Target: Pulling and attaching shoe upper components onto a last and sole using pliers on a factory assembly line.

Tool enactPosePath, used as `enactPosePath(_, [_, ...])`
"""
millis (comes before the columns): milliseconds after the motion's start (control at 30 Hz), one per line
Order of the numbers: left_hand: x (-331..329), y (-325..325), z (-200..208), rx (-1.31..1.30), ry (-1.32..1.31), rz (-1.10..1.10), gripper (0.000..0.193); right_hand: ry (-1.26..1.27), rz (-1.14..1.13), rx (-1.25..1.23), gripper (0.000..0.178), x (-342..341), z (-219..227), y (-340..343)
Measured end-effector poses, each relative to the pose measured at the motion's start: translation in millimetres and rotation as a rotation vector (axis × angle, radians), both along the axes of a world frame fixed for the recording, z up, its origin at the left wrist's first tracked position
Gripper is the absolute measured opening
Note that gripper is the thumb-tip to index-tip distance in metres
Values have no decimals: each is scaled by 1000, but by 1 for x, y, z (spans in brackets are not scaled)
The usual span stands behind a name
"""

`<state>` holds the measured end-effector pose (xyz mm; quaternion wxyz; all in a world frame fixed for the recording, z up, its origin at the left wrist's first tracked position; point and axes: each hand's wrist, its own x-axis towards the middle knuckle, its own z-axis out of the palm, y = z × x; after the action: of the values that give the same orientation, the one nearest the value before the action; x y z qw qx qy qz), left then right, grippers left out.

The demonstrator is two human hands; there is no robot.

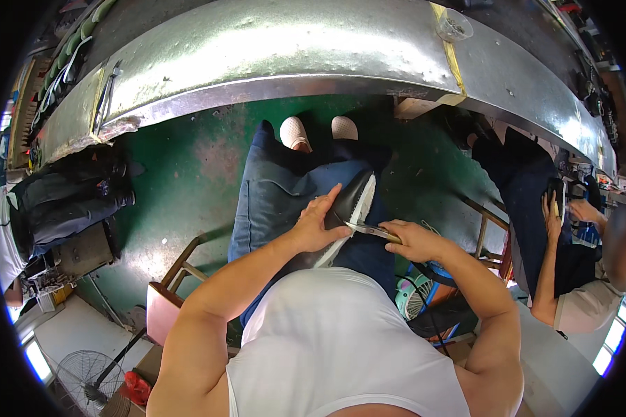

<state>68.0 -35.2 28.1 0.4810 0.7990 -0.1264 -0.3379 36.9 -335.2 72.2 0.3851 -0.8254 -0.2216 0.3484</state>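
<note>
A dark shoe with a white, stitched-looking edge lies across my lap, its toe pointing away from me. My left hand grips its side, thumb and fingers spread round the dark upper. In my right hand is a slim metal hand tool with a tan handle; its exact kind is hard to make out. The tool's metal tip touches the white edge near my left thumb. Part of the shoe's near end is hidden behind my left forearm and white top.
A long metal-topped bench curves across the far side, with a clear tub on it. Wooden stools stand at either side. A green fan is near my right elbow. At right, another person works with both hands.
</note>
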Motion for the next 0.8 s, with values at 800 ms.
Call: enactPosePath(800, [-15, -18, 38, 368, -245, -176, 52, 836, -496, 208, 30, -33, 7, -1])
